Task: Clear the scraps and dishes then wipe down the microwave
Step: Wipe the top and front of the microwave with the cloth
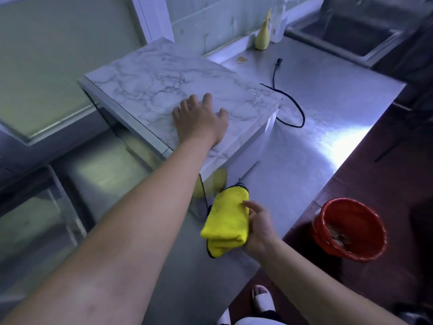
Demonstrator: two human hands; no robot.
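The microwave (164, 76) stands on the steel counter (328, 127), its top covered in a white marble pattern. My left hand (199, 118) lies flat on that top near the front right corner, fingers spread. My right hand (257, 226) holds a folded yellow cloth (227, 219) just above the counter, close to the microwave's lower right side. The cloth's yellow reflection shows on that glossy side panel.
A black power cord (293, 102) loops across the counter behind the microwave. A yellow bottle (263, 36) and a clear pump bottle (280, 22) stand at the wall. A sink (351, 36) sits at far right. A red bucket (349, 228) with scraps stands on the floor.
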